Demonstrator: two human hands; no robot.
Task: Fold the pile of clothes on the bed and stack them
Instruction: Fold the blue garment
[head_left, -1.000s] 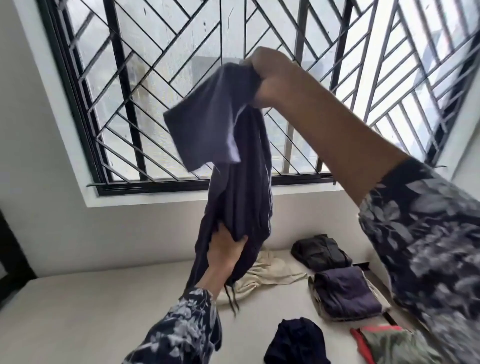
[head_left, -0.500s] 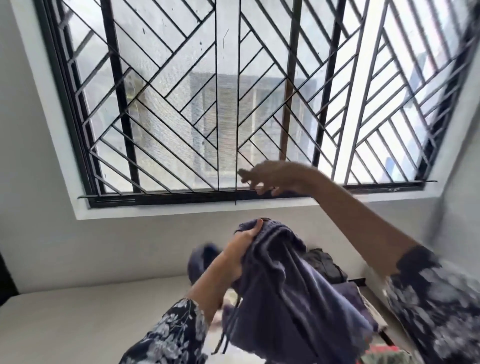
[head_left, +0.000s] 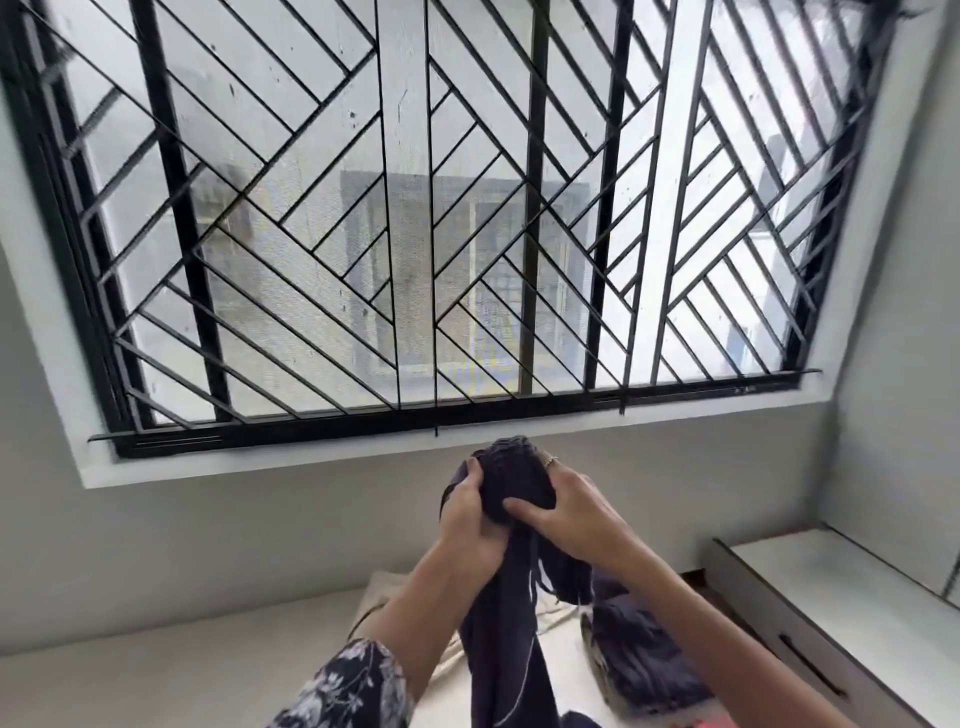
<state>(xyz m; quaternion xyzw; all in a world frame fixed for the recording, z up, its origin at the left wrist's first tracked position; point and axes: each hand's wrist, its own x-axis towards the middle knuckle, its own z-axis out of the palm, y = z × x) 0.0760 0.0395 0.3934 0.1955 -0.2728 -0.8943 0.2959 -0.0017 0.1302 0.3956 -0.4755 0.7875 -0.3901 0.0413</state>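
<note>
The task looks to be somewhere in its middle, with one garment in hand and not yet folded. Both hands are raised in front of the barred window (head_left: 431, 218), holding a dark navy soft-fabric garment with a drawstring (head_left: 511, 597) by its bunched top edge; the rest of it hangs straight down between the forearms toward the pale, flat bed (head_left: 156, 670). The left hand (head_left: 470, 512) has its grip closed on the gathered fabric, thumb on top, and the right hand (head_left: 569, 512) likewise clasps the bunch from the other side, thumb pressed across the front. The garment is crumpled rather than spread, so I judge it is being sorted out to find an edge or waistband before any fold is made. On the bed, just right of the hanging cloth, lies a dark purple-grey folded garment (head_left: 641, 654) that appears already done, and a beige crumpled cloth (head_left: 379, 597) lies behind the left forearm, seemingly still unfolded. A sliver of pink-red fabric (head_left: 711, 722) shows at the bottom edge; its state cannot be told. Most of the bed is out of view, so the remaining count is uncertain.
</note>
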